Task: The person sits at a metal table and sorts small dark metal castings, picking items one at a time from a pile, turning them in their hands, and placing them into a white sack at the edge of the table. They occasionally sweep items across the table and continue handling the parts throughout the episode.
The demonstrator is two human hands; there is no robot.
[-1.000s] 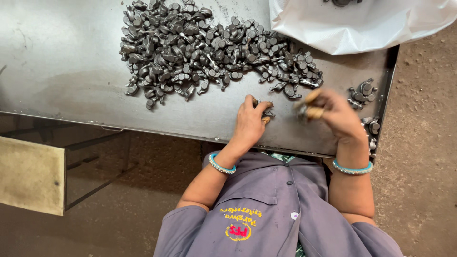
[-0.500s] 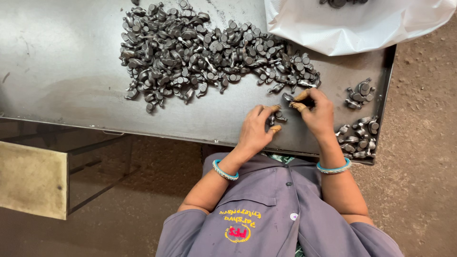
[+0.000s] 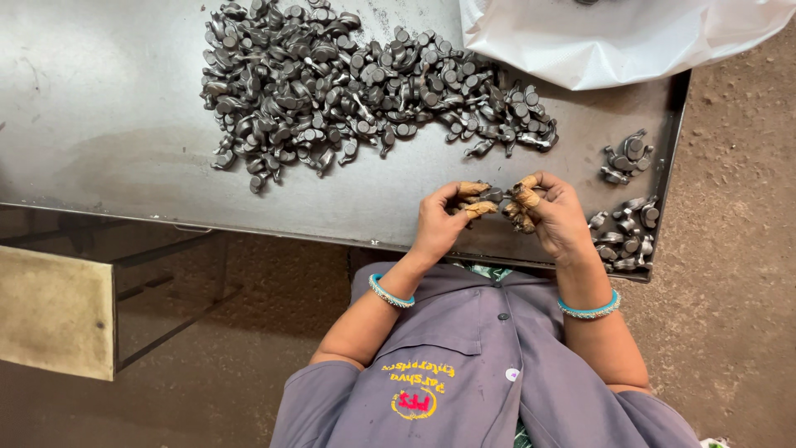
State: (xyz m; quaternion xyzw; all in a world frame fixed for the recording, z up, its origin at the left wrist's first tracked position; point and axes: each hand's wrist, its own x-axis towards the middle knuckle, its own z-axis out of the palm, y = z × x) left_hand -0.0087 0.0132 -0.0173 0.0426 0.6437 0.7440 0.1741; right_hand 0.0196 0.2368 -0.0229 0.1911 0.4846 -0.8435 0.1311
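A small dark metal part [image 3: 495, 196] is gripped between left hand [image 3: 444, 217] and right hand [image 3: 551, 214] for inspection; sorting onto the worktop [image 3: 108, 124] appears due next.

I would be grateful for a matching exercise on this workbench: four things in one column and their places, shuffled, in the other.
Things
1. large heap of dark metal parts
2. white plastic bag
3. small clusters of parts
4. single small part

Places
A. pinched between the fingertips of the left hand and the right hand
B. far right corner of the metal table
C. middle of the table, beyond the hands
D. along the table's right edge, beside the right hand

Pairs: 1-C, 2-B, 3-D, 4-A
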